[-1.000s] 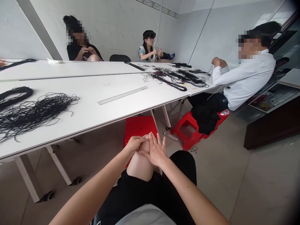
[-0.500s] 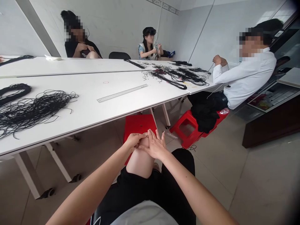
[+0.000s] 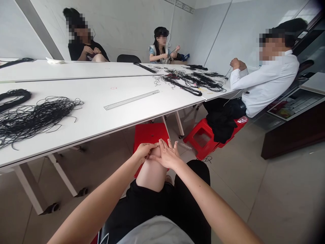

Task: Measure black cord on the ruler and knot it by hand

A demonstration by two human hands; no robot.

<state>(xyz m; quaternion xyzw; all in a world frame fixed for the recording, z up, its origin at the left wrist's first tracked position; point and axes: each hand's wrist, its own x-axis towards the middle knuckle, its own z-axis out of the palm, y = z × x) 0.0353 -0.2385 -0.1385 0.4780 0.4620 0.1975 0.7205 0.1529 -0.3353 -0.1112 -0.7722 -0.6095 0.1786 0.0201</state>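
Note:
My left hand (image 3: 145, 151) is closed in a pinch at my bare knee (image 3: 152, 176). A short bit of thin black cord (image 3: 158, 146) shows between its fingertips and the fingers of my other hand. My right hand (image 3: 168, 154) lies flat against the knee with its fingers stretched out, the fingertips over the cord's other end. Most of the cord is hidden by the hands. Just beyond the knee stands a red plastic stool (image 3: 149, 131).
On the white table (image 3: 91, 91) lie a clear ruler (image 3: 132, 100), a loose heap of black cords (image 3: 43, 115) and a tangle of cords (image 3: 198, 80) farther right. Three people sit around it. Another red stool (image 3: 200, 139) holds black cloth (image 3: 220, 127).
My hands keep nearly the same pose at the knee. The view has shifted slightly. Across the table, one person's raised hand has moved outward.

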